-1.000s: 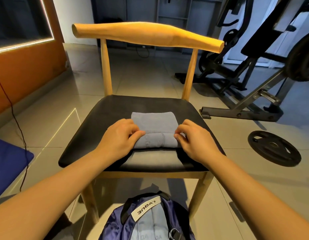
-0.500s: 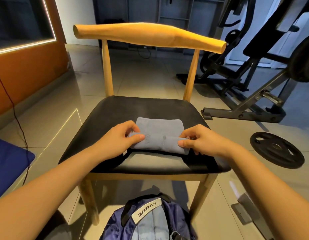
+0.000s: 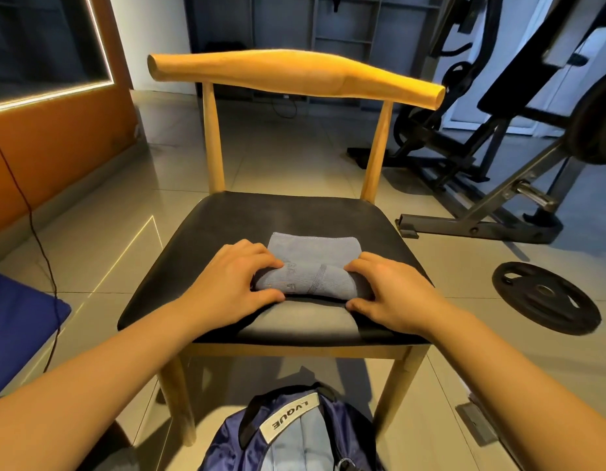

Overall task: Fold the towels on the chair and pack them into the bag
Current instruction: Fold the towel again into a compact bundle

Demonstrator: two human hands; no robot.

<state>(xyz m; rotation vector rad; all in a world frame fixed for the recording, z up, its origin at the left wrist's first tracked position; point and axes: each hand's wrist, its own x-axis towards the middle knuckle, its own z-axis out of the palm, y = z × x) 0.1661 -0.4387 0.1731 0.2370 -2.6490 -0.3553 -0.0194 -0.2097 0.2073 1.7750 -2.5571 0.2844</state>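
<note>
Left hand (image 3: 227, 283), at 9 o'clock of the towel (image 3: 311, 253), and right hand (image 3: 393, 294), at 3 o'clock: each is clasping an end of the rolled near edge, fingers over, thumb under, likely to roll it evenly. The towel is lying mid-seat on the chair (image 3: 278, 212). The bag (image 3: 295, 436) is waiting at 6 o'clock, on the floor.

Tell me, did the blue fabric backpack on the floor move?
No. The blue fabric backpack stays where it was, on the floor between the front legs of the wooden chair with the black seat.
</note>
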